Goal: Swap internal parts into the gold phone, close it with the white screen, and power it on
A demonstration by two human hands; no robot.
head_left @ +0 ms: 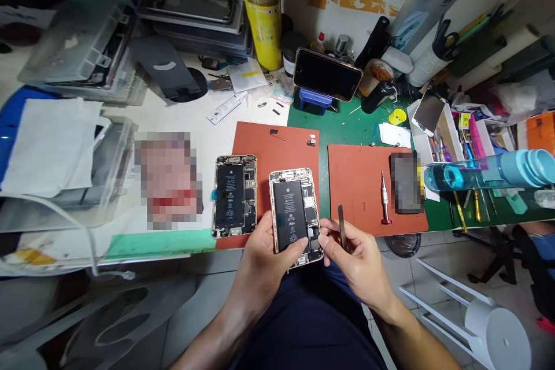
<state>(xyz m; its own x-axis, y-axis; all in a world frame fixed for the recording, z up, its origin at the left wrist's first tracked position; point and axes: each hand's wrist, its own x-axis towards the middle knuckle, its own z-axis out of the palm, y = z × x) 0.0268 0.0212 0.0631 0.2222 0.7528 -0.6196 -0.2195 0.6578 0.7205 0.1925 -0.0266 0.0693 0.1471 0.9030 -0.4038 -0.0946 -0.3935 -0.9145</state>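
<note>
An opened smartphone (289, 208) with a black battery and bare inner parts is gripped by my left hand (271, 260), its thumb lying across the lower end of the battery. My right hand (353, 260) is closed at the phone's lower right side, fingertips against or very near its edge. Tucked between those fingers, a slim dark tool that looks like tweezers (341, 226) points upward. To the left lies a second opened smartphone (235, 196), partly over a red-brown mat (277, 147). Whether the right fingertips pinch a small part is hidden.
On the right mat (347, 185) lie a screwdriver (385, 199) and a dark phone-shaped piece (405, 182). A blue bottle (489, 170) lies beside them. A phone (327, 74) rests on a blue stand behind. Plastic boxes (78, 52) are stacked at left; a yellow can (264, 17) stands at the back.
</note>
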